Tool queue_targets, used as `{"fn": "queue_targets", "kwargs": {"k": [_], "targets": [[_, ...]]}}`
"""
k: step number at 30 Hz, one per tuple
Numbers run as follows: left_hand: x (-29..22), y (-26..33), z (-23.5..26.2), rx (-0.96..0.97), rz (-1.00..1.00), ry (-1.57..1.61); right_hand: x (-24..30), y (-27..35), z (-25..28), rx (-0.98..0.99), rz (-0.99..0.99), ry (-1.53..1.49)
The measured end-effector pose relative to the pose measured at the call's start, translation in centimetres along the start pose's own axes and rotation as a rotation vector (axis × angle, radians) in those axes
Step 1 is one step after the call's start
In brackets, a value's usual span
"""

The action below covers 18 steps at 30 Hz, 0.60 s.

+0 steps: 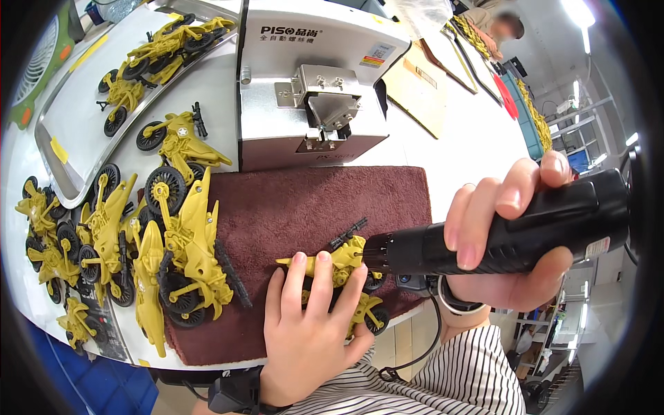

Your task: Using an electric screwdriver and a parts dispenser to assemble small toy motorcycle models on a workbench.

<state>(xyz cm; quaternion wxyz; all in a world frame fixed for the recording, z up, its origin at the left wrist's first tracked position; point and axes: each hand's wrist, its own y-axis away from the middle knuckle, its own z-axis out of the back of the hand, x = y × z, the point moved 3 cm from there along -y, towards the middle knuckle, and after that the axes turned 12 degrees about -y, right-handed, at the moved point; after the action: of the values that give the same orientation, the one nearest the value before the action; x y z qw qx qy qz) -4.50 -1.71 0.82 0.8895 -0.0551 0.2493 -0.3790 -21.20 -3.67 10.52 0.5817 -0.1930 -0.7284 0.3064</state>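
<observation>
A yellow toy motorcycle [349,257] with black wheels and a black handlebar lies on its side on a brown towel [297,197]. My left hand [311,332] holds it against the cloth, fingers on top and thumb at its near side, partly hiding it. In my right hand [508,228] is a black electric screwdriver [432,247], held nearly level with the fingers wrapped round its body. The screwdriver's nose touches or almost touches the right end of the toy's yellow body; its bit tip and any screw there cannot be made out.
Several more toy motorcycles [183,235] crowd the left side, some on the towel. Behind them is a metal tray [52,128] with others in it. A silver screw-feeding machine [311,117] stands beyond the towel. A green fan [41,66] sits far left; another person [494,31] is far right.
</observation>
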Motion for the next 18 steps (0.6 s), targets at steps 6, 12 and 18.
{"fn": "queue_targets", "kwargs": {"k": [6, 12, 18], "targets": [[-0.2, 0.1, 0.1, -0.009, 0.0, 0.022, 0.8, -0.2, -1.1, -0.098, -0.035, 0.15], [-0.1, 0.2, 0.0, 0.007, 0.004, 0.01, 0.5, 0.0, -2.0, -0.195, -0.037, 0.248], [0.1, 0.1, 0.1, -0.001, 0.013, 0.008, 0.1, -1.0, -1.2, 0.018, -0.126, 0.079]]}}
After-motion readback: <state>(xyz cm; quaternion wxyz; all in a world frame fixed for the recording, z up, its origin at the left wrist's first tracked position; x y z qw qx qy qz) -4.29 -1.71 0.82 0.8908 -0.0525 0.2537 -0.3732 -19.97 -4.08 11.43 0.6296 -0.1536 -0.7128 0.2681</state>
